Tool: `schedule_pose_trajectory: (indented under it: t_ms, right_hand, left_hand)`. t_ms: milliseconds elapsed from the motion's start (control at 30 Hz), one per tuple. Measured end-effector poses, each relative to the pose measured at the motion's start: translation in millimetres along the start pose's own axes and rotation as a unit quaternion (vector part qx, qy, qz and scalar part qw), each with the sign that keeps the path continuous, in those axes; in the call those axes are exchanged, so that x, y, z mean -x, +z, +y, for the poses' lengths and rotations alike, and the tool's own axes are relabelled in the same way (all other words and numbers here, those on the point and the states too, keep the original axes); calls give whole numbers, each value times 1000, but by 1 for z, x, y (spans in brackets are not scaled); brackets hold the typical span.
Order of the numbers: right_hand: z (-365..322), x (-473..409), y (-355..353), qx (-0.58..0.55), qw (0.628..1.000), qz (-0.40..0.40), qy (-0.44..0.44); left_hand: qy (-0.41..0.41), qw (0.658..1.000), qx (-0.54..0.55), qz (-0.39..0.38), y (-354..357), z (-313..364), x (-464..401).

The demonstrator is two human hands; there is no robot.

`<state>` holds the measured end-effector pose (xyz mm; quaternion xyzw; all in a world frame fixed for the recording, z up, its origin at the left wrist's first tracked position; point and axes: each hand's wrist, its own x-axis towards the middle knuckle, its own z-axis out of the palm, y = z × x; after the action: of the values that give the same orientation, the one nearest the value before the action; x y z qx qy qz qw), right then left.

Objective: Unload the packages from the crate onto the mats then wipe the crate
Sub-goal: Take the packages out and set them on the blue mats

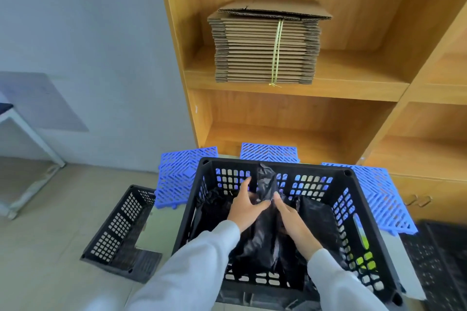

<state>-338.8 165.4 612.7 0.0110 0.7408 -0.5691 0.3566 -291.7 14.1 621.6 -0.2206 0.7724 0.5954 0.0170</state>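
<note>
inside the black crate, both hands' fingers pinching a black package

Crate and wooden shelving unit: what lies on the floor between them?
The head view shows blue slatted mats on the floor between the black crate and the shelving unit, with no packages on the visible parts.

Crate: black perforated plastic, matt. Packages inside it: thin black plastic film, crinkled, glossy where light strikes. Mats from 10 to 2 o'clock of the crate: blue moulded plastic lattice, smooth. Shelving at 12 o'clock: light wood, satin finish. Stacked sheets on it: brown corrugated cardboard, matt. Sleeves: pale soft cloth.
</note>
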Motion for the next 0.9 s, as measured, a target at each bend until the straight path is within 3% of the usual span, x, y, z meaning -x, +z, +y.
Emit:
schedule_pose_trajectory:
  t_ms: [167, 300, 433, 567, 767, 833, 900]
  right_hand:
    - [9, 14, -1, -159, 986, -57, -7]
    - [13, 26, -9, -271, 957, -100, -18]
    - [15, 37, -13, -273, 956, -102, -30]
    - [14, 39, -12, -202, 977, -65, -39]
    - [9, 38, -13, -207, 978, -13, -18]
    - [6, 33, -12, -210, 977, -16, -19]
    - [-4, 34, -9, -212, 977, -17, -24]
  left_hand:
    - [15, 995, 46, -83, 1, 4, 21]
    - [57, 992, 61, -98, -9, 2, 35]
    - [84, 994, 35, -66, -15, 5, 41]
    - [110, 993, -3, -38, -22, 13, 50]
    - [137, 985, -61, 84, -36, 5, 56]
    - [101, 990, -68, 70, -42, 1, 55]
    - [14, 999, -25, 21, -50, 0, 53]
